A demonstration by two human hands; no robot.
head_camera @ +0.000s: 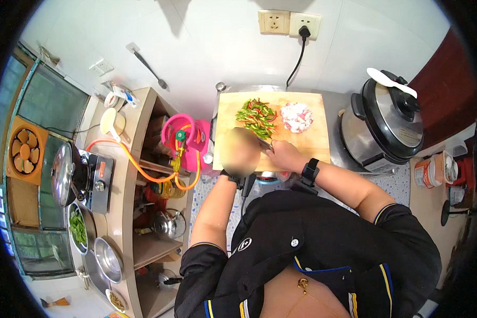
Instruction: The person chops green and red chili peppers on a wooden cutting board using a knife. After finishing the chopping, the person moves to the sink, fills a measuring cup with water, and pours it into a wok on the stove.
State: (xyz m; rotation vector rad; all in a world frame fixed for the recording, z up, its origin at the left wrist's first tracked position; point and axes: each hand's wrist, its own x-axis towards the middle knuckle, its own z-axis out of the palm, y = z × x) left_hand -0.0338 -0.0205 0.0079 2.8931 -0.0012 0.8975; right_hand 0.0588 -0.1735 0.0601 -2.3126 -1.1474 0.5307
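My right hand (285, 155) grips a knife (264, 144) over the front part of a wooden cutting board (314, 145). Most of the blade is hidden. Beside it, over the board's front left, is my left hand (240, 155). A blurred patch covers that hand, so its fingers and anything under them cannot be made out. Just beyond the hands lies a heap of sliced green and red peppers (258, 117). To its right, a separate pile of cut pale pink meat (297, 117) rests on the board.
An electric pressure cooker (383, 119) with a white rice paddle (391, 82) on its lid stands to the right. Left of the board is a pink bucket (202, 139) near an orange gas hose (141, 173). The left counter carries a gas stove (99, 185) and metal bowls (108, 260).
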